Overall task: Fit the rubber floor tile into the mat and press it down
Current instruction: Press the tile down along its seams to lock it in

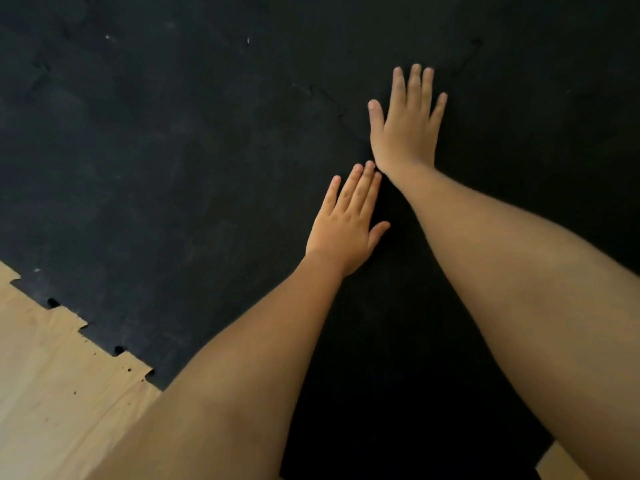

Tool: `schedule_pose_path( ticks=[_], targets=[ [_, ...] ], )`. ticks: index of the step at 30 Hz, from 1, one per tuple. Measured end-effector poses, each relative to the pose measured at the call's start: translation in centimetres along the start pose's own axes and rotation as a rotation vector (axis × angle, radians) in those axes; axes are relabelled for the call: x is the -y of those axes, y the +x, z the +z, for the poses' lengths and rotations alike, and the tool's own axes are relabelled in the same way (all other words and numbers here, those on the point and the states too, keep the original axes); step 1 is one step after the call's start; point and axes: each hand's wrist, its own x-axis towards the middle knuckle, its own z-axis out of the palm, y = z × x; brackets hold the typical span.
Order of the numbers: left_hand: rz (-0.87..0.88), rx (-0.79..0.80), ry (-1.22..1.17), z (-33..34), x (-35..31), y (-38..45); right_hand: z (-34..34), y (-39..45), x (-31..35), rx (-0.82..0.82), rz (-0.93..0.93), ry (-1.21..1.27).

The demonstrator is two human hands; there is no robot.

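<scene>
Both our forearms reach in from the bottom edge, bare, stretching out over the mat (173,150). It is black rubber and fills nearly the whole view, with a toothed, jigsaw-cut edge at lower left where it meets the pale wood floor (45,393). A second small patch of that floor shows at the bottom right corner.

We can make out a faint puzzle seam (323,95) running across the mat toward the right hand, and another short piece of seam beyond its fingertips. These lines seem to mark the border of the tile (502,140), which lies flush with the mat around it, though the dark surface hides most of its outline and we cannot tell its full extent.

Our right hand (405,129) is spread flat, palm down on the rubber beside the seam, fingers slightly fanned, gripping nothing. Our left hand (346,230) lies nearer to us, also flat and palm down, fingers together, its fingertips almost touching the right wrist, holding nothing.
</scene>
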Motion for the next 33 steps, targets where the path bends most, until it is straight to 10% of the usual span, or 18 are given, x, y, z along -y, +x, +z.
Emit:
schedule_pose_path(
  ticks=[11,19,33],
  targets=[
    [-0.037,0.084,0.098,-0.5,-0.6,0.3,-1.3,-1.0,-1.0,-0.020,-0.093,0.221],
    [0.185,0.000,0.064,-1.2,-7.0,3.9,-1.8,-9.8,-15.1,-0.058,0.222,0.005],
    [0.173,0.143,0.180,-1.0,-10.9,4.8,-2.0,-13.2,-19.7,-0.145,0.379,0.153]
  ],
)
